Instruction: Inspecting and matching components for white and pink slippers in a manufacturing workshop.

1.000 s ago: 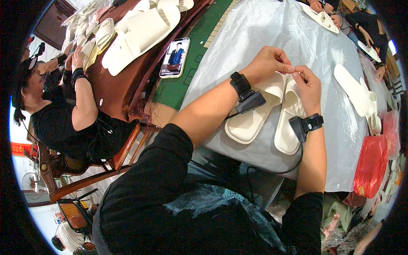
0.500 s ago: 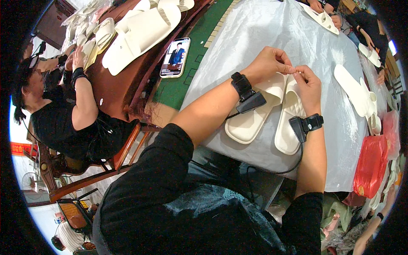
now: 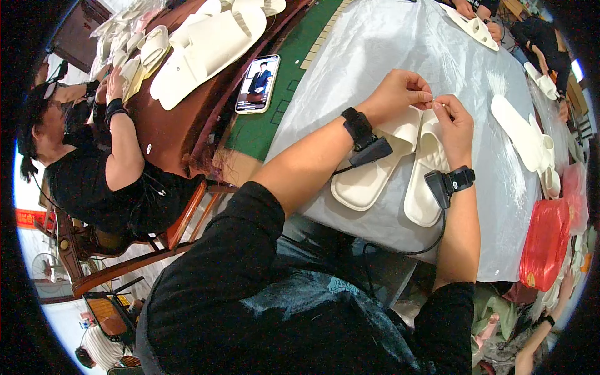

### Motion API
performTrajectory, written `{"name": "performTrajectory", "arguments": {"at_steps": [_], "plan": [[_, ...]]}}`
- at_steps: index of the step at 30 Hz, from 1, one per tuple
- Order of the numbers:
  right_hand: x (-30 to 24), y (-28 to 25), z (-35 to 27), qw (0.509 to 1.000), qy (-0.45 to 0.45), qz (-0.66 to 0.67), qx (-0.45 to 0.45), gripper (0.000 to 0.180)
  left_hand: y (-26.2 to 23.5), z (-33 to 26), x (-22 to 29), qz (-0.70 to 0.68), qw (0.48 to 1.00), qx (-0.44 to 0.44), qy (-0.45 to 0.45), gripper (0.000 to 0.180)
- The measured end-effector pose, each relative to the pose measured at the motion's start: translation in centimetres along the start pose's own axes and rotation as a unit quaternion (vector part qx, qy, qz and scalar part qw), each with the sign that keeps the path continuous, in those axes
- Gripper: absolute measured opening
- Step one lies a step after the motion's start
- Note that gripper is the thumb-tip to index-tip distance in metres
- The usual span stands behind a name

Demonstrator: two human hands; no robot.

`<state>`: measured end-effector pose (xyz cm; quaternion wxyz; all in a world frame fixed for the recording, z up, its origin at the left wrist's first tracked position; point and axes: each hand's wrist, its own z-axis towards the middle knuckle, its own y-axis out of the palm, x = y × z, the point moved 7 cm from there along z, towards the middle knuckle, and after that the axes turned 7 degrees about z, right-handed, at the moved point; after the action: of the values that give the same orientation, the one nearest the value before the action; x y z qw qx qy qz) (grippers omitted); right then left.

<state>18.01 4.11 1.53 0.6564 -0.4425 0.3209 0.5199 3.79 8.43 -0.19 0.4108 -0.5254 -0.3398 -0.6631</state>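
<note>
Two cream slide slippers (image 3: pixel 361 186) lie side by side on the plastic-covered table, soles down, their straps on the far side. Above the straps, my left hand (image 3: pixel 395 97) is closed in a pinch, its thumb against the forefinger. My right hand (image 3: pixel 455 128) pinches close beside it, over the strap of the right-hand slipper (image 3: pixel 422 201). A tiny pale bit shows between the fingertips of both hands, too small to name. Black straps with small boxes sit on both my wrists.
More cream slippers (image 3: pixel 524 134) lie to the right, near a red plastic-wrapped bundle (image 3: pixel 545 244) at the table's edge. A phone (image 3: pixel 257 84) rests on a green surface at left. Co-workers sit left and far right. A cable hangs from my right wrist.
My fingertips have drawn very slightly apart, still pinching. At the lower right another person's forearm has shifted left, and a far-right co-worker's hand has moved. The slippers before me stay put.
</note>
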Motion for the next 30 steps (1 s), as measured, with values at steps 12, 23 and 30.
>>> {"name": "performTrajectory", "arguments": {"at_steps": [12,23,30], "plan": [[-0.3,0.2,-0.2,0.999,0.015,-0.024,-0.017,0.009,0.5,-0.1,0.2,0.031,0.999,-0.012,-0.007,0.010],[-0.7,-0.2,0.2,0.997,0.040,-0.059,-0.015,0.012,0.1,0.0,0.1,0.025,1.000,0.007,-0.007,0.008],[-8.1,-2.1,-1.7,0.968,-0.086,-0.234,-0.041,0.026,-1.4,0.0,0.2,0.017,0.995,0.102,0.002,0.010]]}}
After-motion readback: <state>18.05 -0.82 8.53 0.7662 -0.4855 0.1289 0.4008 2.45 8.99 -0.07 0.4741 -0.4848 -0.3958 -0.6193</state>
